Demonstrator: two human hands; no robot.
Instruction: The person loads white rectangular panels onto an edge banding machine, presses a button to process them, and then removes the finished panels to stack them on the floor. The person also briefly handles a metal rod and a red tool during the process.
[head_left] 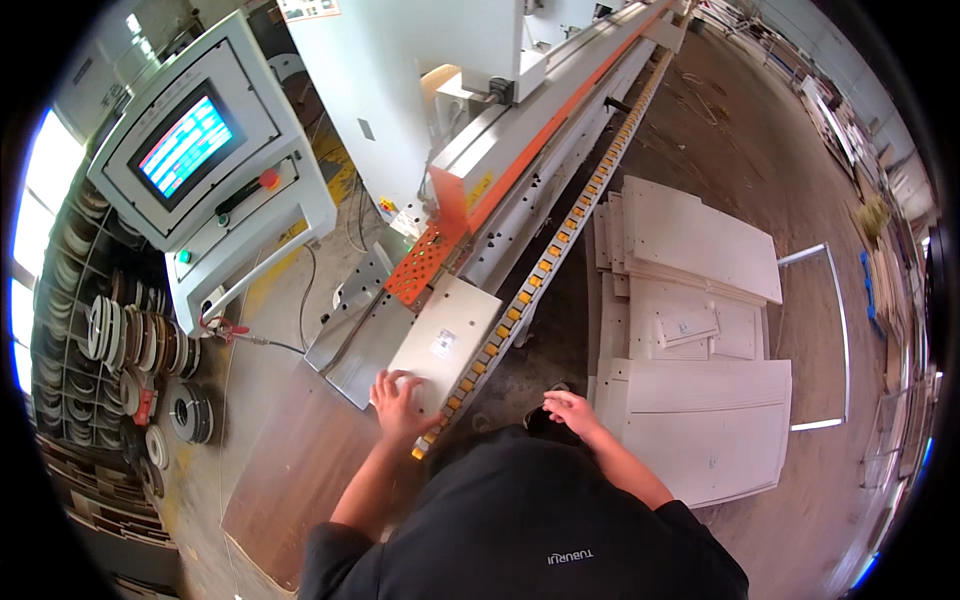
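Although flat, panel lengthwise along rollers

Worn on the head, left lens of a side-by-side pair — looks steeply down and forward over the black shirt, very close at the lower edge. Covers left hand and right hand at near range, white machine farther off. Upright, unmirrored fisheye — bends straight edges toward a dark round rim.

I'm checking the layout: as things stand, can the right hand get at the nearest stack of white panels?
Probably yes: the right hand looks empty and hangs just left of the stack of white panels, with nothing visible blocking the way.
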